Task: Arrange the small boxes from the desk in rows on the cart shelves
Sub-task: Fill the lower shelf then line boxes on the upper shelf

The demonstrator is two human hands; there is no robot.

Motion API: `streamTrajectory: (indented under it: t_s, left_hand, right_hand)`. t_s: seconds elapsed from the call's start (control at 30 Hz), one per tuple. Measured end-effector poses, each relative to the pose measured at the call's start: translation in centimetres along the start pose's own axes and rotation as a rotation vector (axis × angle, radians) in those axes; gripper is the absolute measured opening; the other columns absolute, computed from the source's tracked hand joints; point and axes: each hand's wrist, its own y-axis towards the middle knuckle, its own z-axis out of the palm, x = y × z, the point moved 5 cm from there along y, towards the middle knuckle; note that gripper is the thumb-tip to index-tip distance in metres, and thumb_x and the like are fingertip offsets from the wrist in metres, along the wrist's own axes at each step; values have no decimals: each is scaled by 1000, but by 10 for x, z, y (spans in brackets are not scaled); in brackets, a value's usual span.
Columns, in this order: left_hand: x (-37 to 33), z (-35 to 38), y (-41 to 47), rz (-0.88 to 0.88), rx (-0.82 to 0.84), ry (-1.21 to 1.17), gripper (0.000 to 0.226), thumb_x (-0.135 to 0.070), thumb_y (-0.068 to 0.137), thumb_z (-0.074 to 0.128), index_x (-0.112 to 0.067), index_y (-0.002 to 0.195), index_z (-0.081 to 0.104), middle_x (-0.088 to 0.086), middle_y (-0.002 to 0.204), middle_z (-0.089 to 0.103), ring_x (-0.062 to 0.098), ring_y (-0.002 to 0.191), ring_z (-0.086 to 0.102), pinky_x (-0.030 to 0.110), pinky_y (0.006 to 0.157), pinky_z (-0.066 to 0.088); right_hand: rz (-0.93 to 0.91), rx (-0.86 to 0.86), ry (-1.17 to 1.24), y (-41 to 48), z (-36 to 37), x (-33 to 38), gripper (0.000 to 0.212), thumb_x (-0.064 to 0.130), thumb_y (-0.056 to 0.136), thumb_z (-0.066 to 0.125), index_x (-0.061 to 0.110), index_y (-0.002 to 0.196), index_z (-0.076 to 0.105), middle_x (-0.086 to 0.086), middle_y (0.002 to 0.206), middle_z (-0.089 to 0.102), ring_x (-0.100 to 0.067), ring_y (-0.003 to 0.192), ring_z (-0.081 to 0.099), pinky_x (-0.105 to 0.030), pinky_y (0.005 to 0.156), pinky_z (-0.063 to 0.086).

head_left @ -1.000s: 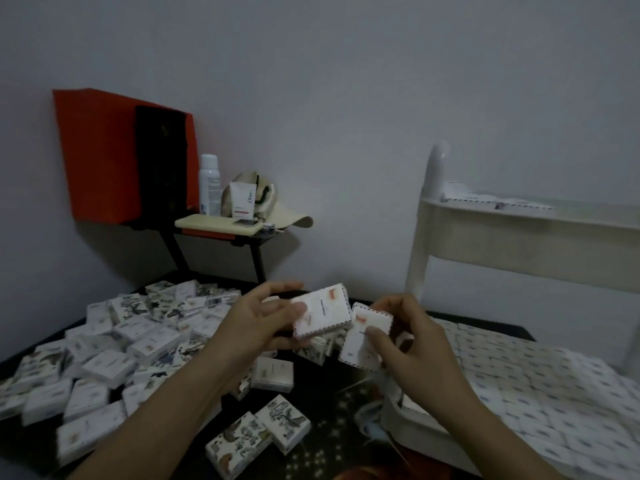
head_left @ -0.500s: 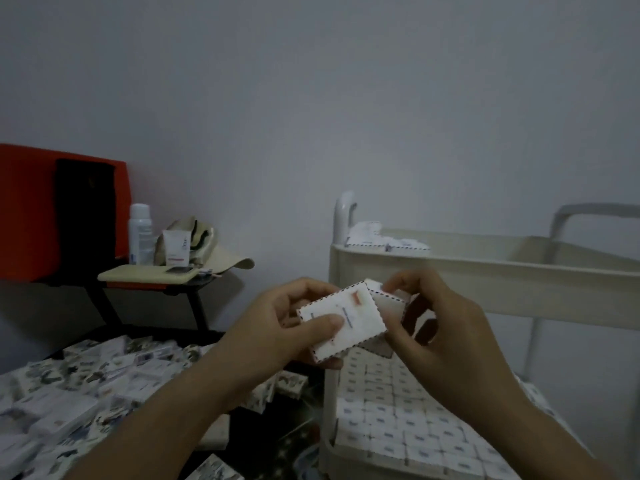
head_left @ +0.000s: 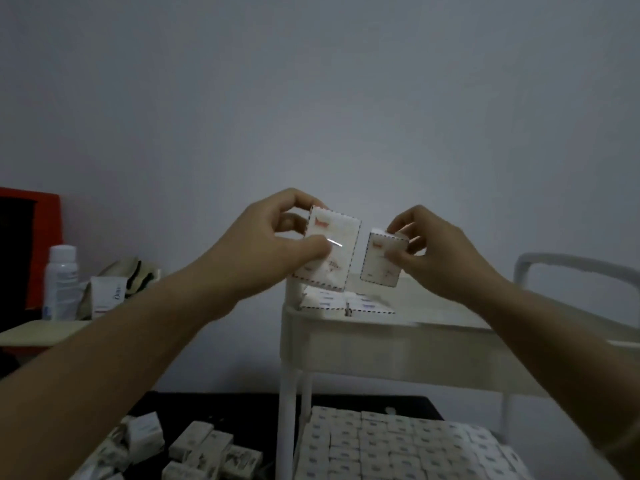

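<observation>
- White card with a dashed border and a red mark near its top is being shown on the left box, which is being held nearly upright above the top shelf of the cart.
- The left box is being pinched by the left hand: the thumb is being pressed on the front face, and the curled fingers are being kept at the upper left corner and behind it.
- The right box is being gripped by the right hand, with the thumb on the front and curled fingers over the top right corner.
- The two boxes are being held just beside each other, with a narrow gap between them, at about the same height.
- A few top boxes are being kept flat in the near left corner of the top shelf, below the held pair.
- Lower in the cart, rows of boxes are being kept edge to edge.
- Loose boxes with dark prints are being left in a jumble on the black desk, left of the cart.
- At far left, a white bottle and a tube are being kept upright on a pale side table, beside a red panel.
- The cart's handle is being shown at right, behind the right forearm.
</observation>
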Motion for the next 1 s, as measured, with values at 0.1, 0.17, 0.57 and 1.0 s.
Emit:
streamTrajectory:
  t_s: [0.1, 0.17, 0.57, 1.0]
  left_hand:
    - [-1, 4, 25, 16, 22, 112, 21, -13, 83, 68, -24, 100, 59, -4, 93, 70, 6, 81, 70, 15, 62, 55]
    - [2, 6, 40, -3, 38, 152, 24, -16, 84, 69, -24, 102, 57, -4, 98, 68, 8, 82, 69, 17, 64, 57]
    - [15, 33, 92, -32, 143, 289, 21, -12, 90, 60, -20, 109, 60, 1, 100, 65, 13, 85, 67, 19, 54, 54]
    - [37, 69, 106, -26, 532, 843, 34, -27, 81, 76, -29, 110, 58, -8, 111, 64, 6, 94, 60, 24, 82, 51]
  right_hand:
    - [36, 99, 28, 7, 17, -8, 16, 26, 89, 67, 29, 97, 54, 6, 101, 64, -10, 84, 62, -36, 77, 57]
    - [37, 140, 50, 6, 26, -9, 17, 24, 86, 69, 31, 92, 55, 6, 96, 65, -12, 80, 65, -38, 77, 57]
    - [208, 485, 266, -1, 47, -12, 9, 13, 91, 64, 15, 100, 64, -2, 92, 72, -9, 71, 69, -16, 57, 53]
    - [462, 489, 296, -8, 43, -22, 12, 21, 95, 61, 16, 84, 59, 5, 58, 70, -4, 51, 66, -19, 54, 55]
